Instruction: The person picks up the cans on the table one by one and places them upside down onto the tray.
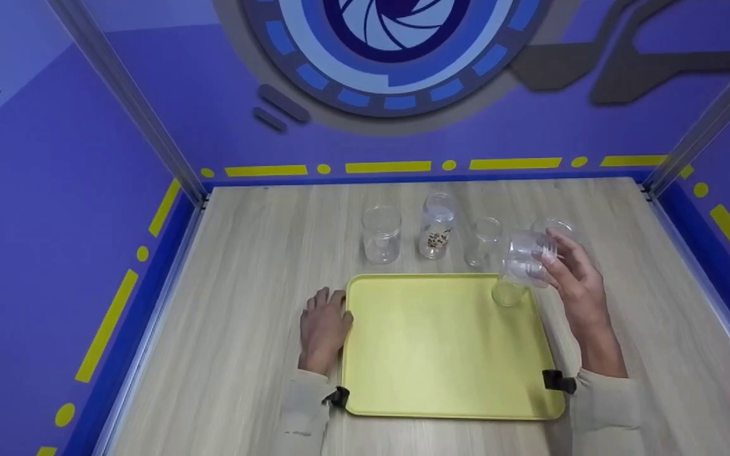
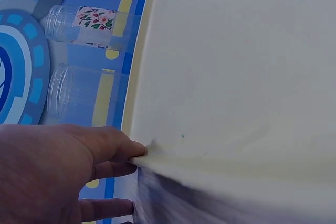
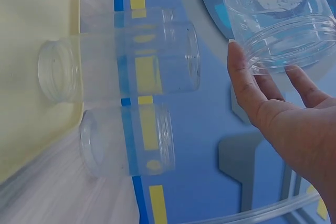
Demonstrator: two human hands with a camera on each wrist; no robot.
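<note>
The wood-grained bench point(image 1: 244, 304) gives me its whole width, and on it the yellow tray point(image 1: 441, 354) lies about midway between the left and right edges, with jars standing between it and the bench's far edge. From left to right there I see a wide jar point(image 1: 382, 244), a patterned jar point(image 1: 436, 235), a slim jar point(image 1: 485, 239) and, partly behind my right hand point(image 1: 583, 291), a fourth jar point(image 1: 555, 226). One more, the tray jar point(image 1: 508, 295), stands inside the tray's far right corner. The jar I work with, the held jar point(image 3: 278, 3), is up in the air near that same corner, tilted well off upright. My left hand point(image 1: 325, 326) is at the tray's left edge, toward its far left corner; its fingers touch the rim, but I cannot tell whether they clamp it. The fingers point(image 3: 241, 69) of my right hand pinch the held jar by its ridged end. To do this well, I judge, I should press the tray steady, grip that smooth wall firmly without squeezing, right the jar before its base meets any surface, and lower it clear of the tray jar, since see-through walls make gaps easy to misread.
</note>
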